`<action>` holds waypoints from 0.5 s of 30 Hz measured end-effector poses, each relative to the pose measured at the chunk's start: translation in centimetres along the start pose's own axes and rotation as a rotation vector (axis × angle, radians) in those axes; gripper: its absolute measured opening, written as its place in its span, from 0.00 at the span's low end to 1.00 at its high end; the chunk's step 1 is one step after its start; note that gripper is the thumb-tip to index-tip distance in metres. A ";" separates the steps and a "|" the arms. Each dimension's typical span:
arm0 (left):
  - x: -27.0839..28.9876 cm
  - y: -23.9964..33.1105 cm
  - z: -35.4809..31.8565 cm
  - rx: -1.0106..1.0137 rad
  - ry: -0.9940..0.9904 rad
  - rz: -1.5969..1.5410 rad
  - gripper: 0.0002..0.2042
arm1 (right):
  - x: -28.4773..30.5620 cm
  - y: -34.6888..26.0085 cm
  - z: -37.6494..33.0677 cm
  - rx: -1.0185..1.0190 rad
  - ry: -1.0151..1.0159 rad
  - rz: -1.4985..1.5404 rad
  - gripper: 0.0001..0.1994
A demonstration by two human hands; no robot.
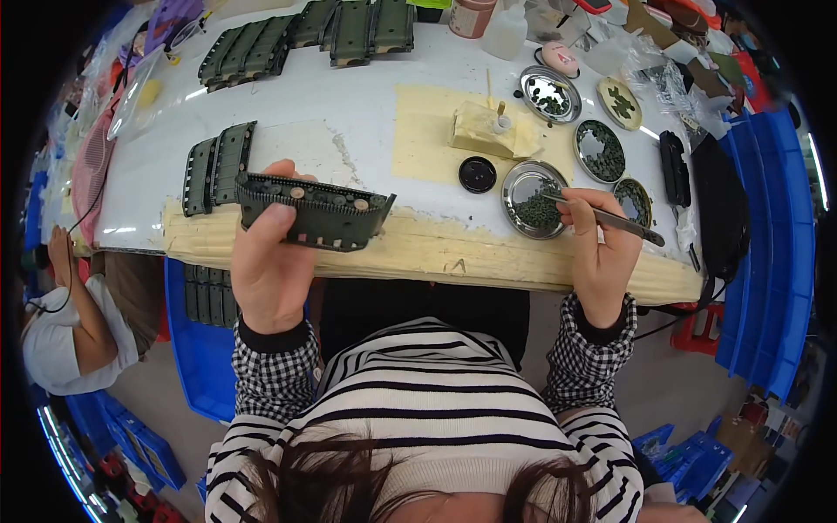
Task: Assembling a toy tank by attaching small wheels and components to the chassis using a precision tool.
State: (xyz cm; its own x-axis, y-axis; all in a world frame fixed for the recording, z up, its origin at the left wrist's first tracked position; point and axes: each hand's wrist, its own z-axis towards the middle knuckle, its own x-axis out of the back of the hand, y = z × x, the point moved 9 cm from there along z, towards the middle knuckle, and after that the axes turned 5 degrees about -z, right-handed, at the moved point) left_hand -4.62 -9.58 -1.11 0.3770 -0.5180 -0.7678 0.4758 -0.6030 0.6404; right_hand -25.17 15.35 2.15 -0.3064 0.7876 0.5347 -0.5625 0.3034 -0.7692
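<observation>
My left hand [275, 253] is closed around a dark green ribbed plastic part [318, 216], held tilted above the table's near edge, its thumb on the near side. Small round and pale pieces show along the part. Pinched in my right hand [602, 253] is a pair of metal tweezers [623, 222]. Their tips reach over a round metal dish [514, 183] of tiny dark green pieces [539, 209]. Whether the tips grip a piece is too small to tell. Two similar green parts [218, 166] lie on the table just beyond my left hand.
More green parts [305, 35] are lined up at the back left. Further dishes [600, 150], a black round lid [477, 174] and a tape-covered block [484, 131] surround the dish. A blue bin [196, 349] stands below left; another person's arm [83, 305] is at the far left.
</observation>
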 end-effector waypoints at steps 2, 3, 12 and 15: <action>0.3 -1.5 0.5 0.062 -0.039 -0.199 0.21 | -0.4 -0.3 0.3 0.041 -0.016 -0.069 0.06; -0.1 -2.2 0.7 0.095 -0.059 -0.301 0.21 | -0.5 -0.4 0.4 0.056 -0.019 -0.094 0.06; -3.1 -5.3 0.3 0.239 0.079 0.056 0.25 | -0.9 -0.7 0.6 0.106 -0.034 -0.131 0.06; -4.7 -5.4 0.1 0.256 0.019 0.191 0.26 | -0.9 -0.4 0.7 0.072 -0.054 -0.094 0.07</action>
State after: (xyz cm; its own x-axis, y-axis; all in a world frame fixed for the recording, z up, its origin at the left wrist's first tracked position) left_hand -9.00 -3.94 -0.93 0.4561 -0.6265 -0.6321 0.1808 -0.6302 0.7551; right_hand -25.23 14.20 2.21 -0.2900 0.7268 0.6227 -0.6434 0.3336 -0.6891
